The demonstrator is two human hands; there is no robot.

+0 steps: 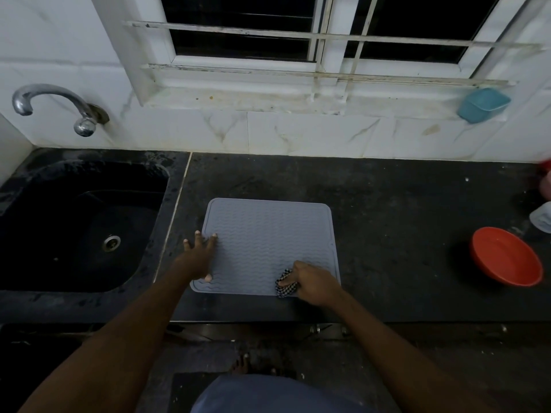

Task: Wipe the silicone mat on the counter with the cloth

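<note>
A grey silicone mat [268, 242] with a wavy ribbed surface is laid flat on the dark counter [387, 204], just right of the seam beside the black sink [80, 222]. The left hand [198, 257] is pressed flat on the mat's edge at 9 o'clock, fingers spread wide, with nothing gripped. The right hand [313, 283] is closed around a bunched black-and-white checked cloth [285, 284], which is held against the mat near its corner at 5 o'clock. An orange bowl [507, 256] is seen on the counter at 3 o'clock, well apart from the mat. A chrome tap [56, 105] is mounted on the tiled wall at 10 o'clock, and a teal container [483, 104] is perched on the window ledge at 1 o'clock.
</note>
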